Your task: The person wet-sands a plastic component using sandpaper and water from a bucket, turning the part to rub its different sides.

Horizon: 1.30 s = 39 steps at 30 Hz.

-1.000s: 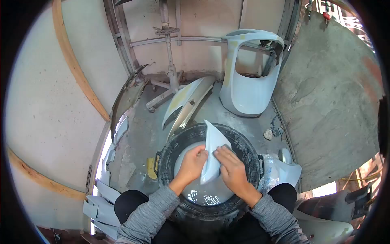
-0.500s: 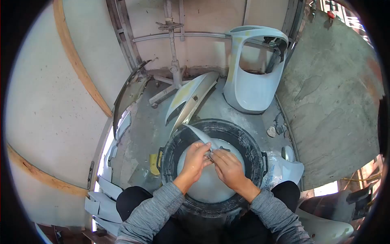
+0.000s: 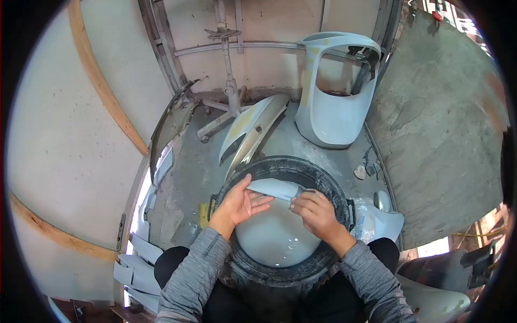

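Note:
A curved, pale blue-grey panel piece [image 3: 276,188] lies nearly level over a round black tub [image 3: 335,202] of cloudy whitish water [image 3: 274,231]. At its left end is my left hand [image 3: 239,204], palm turned up and fingers stretched apart; the panel's tip meets the hand near the thumb. My right hand [image 3: 318,212] is closed around the right end, fingers bent. A small grey-brown bit shows above these right fingers; I cannot tell whether it is part of the panel or a separate pad.
A large pale body panel [image 3: 334,121] with an opening stands behind the tub. Left of it leans a long curved panel [image 3: 253,126], near a metal stand [image 3: 231,97]. A yellow piece [image 3: 203,215] and clear plastic [image 3: 364,223] flank the tub. Light panels [image 3: 137,272] lie left.
The panel has swung from a steep tilt to nearly level. My left hand has moved left and spread its fingers; my right hand has shifted slightly right, still at the panel's right end.

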Each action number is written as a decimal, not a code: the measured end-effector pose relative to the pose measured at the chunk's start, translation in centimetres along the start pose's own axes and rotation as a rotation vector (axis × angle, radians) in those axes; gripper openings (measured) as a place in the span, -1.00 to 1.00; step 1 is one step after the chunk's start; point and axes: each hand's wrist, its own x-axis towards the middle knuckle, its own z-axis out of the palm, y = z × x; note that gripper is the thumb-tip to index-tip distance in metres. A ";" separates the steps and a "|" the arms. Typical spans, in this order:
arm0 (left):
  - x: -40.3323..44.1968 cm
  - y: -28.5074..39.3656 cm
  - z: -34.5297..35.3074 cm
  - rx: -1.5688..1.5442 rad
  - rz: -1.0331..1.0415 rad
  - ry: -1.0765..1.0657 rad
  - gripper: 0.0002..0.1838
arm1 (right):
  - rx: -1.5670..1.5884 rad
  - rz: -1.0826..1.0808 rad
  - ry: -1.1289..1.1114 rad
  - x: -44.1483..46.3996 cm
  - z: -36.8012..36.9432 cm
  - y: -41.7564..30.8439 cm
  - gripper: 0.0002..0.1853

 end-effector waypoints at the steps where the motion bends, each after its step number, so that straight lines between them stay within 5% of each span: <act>1: 0.0 -0.2 0.3 0.040 0.029 -0.002 -0.29 | -0.004 0.001 0.001 -0.1 -0.1 0.5 -0.73; 2: -0.1 -0.3 0.5 -0.114 0.021 0.008 -0.55 | -0.036 0.051 0.010 -0.3 -0.1 1.0 -0.72; 6: -1.2 -0.9 1.9 -0.196 0.171 -0.062 -0.58 | -0.134 0.196 0.116 -0.1 0.0 2.1 -0.67; 8: -2.6 -0.8 2.9 -0.370 0.110 -0.287 -0.58 | -0.223 0.245 0.181 -0.3 -0.1 2.9 -0.65; 13: -3.2 -1.9 4.3 -0.116 0.051 -0.313 -0.56 | -0.198 0.214 0.165 -0.7 -0.2 3.3 -0.62; 16: -4.0 -3.1 5.9 0.011 0.248 0.099 -0.53 | -0.165 0.218 0.085 0.1 -0.1 1.7 -0.58; 39: -6.3 -3.3 8.9 0.219 0.597 0.136 -0.58 | -0.298 0.387 0.118 1.1 -1.6 0.6 -0.61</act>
